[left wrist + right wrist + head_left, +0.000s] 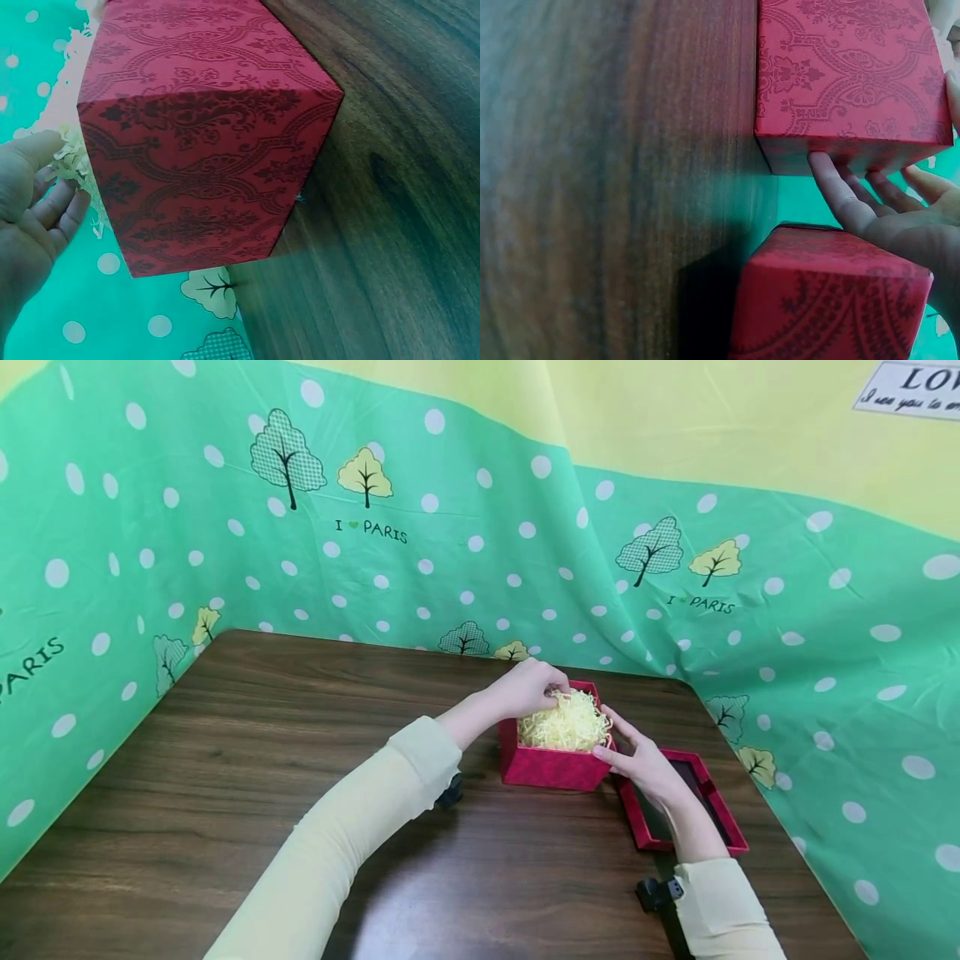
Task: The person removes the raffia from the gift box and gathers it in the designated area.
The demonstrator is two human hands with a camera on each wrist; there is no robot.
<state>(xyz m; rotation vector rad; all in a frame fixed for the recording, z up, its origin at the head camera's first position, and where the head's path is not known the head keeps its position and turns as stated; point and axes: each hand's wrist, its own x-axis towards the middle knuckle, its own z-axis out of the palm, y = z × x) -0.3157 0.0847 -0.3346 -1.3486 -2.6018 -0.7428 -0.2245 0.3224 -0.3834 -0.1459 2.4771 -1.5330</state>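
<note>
A red patterned gift box [551,768] stands on the table, heaped with pale yellow shredded paper [562,724]. Reaching over its back left, my left hand [527,687] pinches some of the shreds; in the left wrist view its thumb and fingers [39,142] meet the strands at the box's opening. My right hand [643,766] rests against the box's right side. The right wrist view shows its fairly straight fingers [836,191] touching that side, with the thumb by the front corner near the rim. What lies under the shreds is hidden.
Right of the box, the red lid [727,827] lies with its dark inside up, partly beneath my right hand and forearm. The dark wooden table [300,735] meets a green dotted curtain [450,552] at the back and sides.
</note>
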